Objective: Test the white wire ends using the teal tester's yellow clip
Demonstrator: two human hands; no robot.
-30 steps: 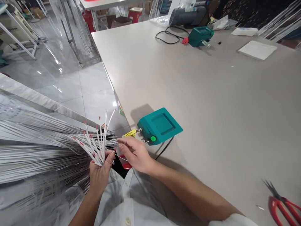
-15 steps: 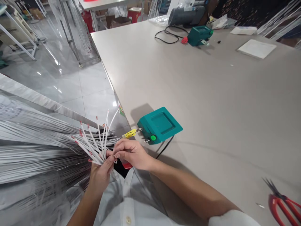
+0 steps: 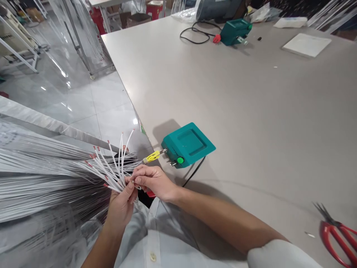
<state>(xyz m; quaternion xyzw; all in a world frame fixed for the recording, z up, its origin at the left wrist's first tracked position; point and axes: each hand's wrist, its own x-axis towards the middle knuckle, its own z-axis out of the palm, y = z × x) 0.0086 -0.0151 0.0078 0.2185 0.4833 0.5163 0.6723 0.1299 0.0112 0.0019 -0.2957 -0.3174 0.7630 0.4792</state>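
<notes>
My left hand is closed around a bundle of white wires, whose red-tipped ends fan out upward. Fingertips of my right hand pinch at the bundle's side, right against my left thumb. A small pale bit shows between them, probably part of a wire, though too small to make out well. Just beyond my right hand, at the table's edge, sits a green device with a green button and metal prongs. A yellow clip is attached to one of its prongs.
Long white wires lie in a mass to my left beside plastic wrapping. Red-handled scissors rest at the table's right front. A second green device, a black cord and a white pad are at the back.
The view has tilted and shifted slightly, so the table items sit a little higher. Both hands stay together at the wire bundle, with only a slight shift of the fingers.
</notes>
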